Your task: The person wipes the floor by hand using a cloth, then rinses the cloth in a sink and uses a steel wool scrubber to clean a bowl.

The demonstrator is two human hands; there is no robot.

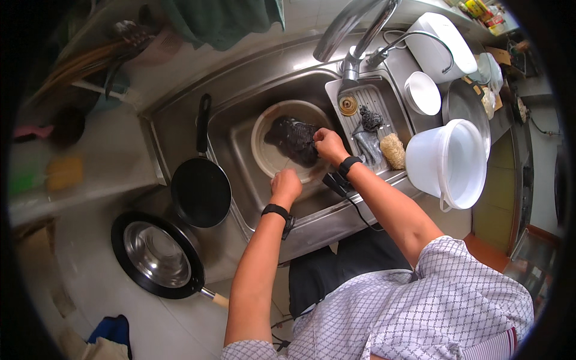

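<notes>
A round pale basin [258, 155] with water in it sits in the left bowl of a stainless steel sink [234, 198]. In the water lies a dark, wet cloth [292, 137], bunched up, with a ribbed patch on its right part. My right hand [330, 145] pinches the right edge of this cloth. My left hand [286, 183] is curled over the near rim of the basin, just short of the cloth. Its fingertips are hidden, so whether it holds something thin I cannot tell. Both wrists wear black bands.
Right of the basin, a ribbed drain tray [382, 101] holds a steel-wool scourer [371, 119], a grey cloth [369, 144] and a tan scrubber [393, 150]. A faucet [353, 63] arches above. A white bucket [432, 162] stands right; a frying pan [200, 192] and wok [123, 270] lie left.
</notes>
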